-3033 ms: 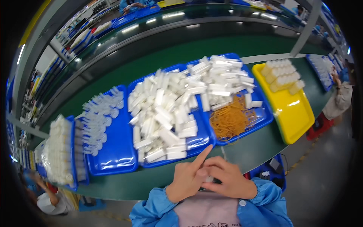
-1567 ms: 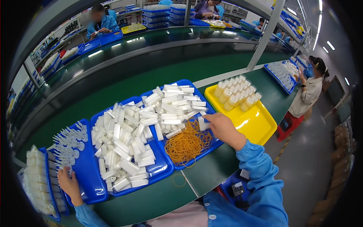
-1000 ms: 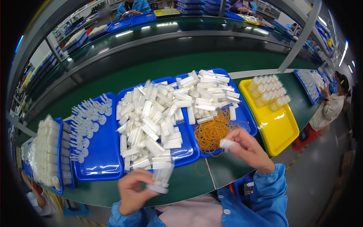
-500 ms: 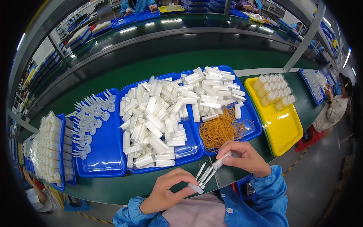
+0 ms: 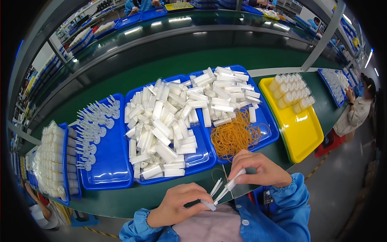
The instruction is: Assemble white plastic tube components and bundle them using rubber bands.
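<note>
At the table's near edge my left hand point(image 5: 179, 205) pinches the pale flat base point(image 5: 209, 205) of a piece with several thin white stems point(image 5: 216, 187) sticking up from it. My right hand point(image 5: 260, 169) grips a short white tube point(image 5: 235, 179), tilted so that its lower end meets some of the stems; others stand outside it. A thin loop, apparently a rubber band, shows beside the stems. Just beyond my right hand, a heap of orange-brown rubber bands point(image 5: 231, 139) lies in a blue tray point(image 5: 264, 135), with white tube-like pieces point(image 5: 223, 94) behind it.
Another blue tray point(image 5: 205, 161) holds heaped white pieces. Farther left, a blue tray point(image 5: 107, 177) carries clear stemmed parts point(image 5: 90, 137), beside bagged white cylinders point(image 5: 50, 157). At right, white cylinders point(image 5: 290, 90) stand in a yellow tray point(image 5: 304, 137). A co-worker point(image 5: 358, 109) sits far right.
My right hand has brought the tube down toward the base, over part of the stems. My left hand has stayed nearly in place. The view has shifted slightly.
</note>
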`<state>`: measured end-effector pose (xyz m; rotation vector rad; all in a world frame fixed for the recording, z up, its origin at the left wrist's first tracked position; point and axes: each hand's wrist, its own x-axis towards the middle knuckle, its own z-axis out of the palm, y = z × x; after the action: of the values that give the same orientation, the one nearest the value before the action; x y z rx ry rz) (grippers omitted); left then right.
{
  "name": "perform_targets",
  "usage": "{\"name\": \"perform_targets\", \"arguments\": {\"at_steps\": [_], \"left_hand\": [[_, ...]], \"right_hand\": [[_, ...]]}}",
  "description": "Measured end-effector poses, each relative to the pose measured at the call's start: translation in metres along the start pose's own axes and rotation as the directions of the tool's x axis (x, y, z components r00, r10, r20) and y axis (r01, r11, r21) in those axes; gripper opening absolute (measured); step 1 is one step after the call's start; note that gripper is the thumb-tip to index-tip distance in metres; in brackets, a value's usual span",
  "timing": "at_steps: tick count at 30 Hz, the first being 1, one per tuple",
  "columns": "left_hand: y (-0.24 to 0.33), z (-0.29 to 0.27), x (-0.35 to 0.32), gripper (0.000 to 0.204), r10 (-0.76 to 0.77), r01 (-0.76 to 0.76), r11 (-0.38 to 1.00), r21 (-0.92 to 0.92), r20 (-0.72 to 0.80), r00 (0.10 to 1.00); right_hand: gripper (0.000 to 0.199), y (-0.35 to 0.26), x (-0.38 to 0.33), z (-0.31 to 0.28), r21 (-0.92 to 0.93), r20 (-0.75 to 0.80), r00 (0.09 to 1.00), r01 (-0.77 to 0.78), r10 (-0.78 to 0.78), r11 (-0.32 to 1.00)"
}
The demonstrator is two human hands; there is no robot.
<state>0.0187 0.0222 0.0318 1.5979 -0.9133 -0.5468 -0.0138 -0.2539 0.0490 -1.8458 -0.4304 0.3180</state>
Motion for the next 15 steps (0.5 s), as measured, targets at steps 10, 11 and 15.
{"name": "perform_targets", "arguments": {"at_steps": [10,11,15], "left_hand": [[0.004,0.002,-0.003,0.022,0.006,0.000,0.996,0.089,-0.068,0.998],[0.004,0.003,-0.004,0.023,-0.007,0.017,0.995,0.095,-0.104,0.995],[0.002,0.006,-0.005,0.024,-0.020,0.034,0.997,0.076,-0.173,0.985]], "right_hand": [[0.015,-0.003,-0.008,0.007,-0.022,0.004,1.000,0.020,-0.020,1.000],[0.015,-0.002,-0.009,0.008,-0.032,-0.009,1.000,0.024,-0.024,0.999],[0.015,0.001,-0.010,0.012,-0.085,-0.063,0.998,0.019,-0.024,0.996]]}}
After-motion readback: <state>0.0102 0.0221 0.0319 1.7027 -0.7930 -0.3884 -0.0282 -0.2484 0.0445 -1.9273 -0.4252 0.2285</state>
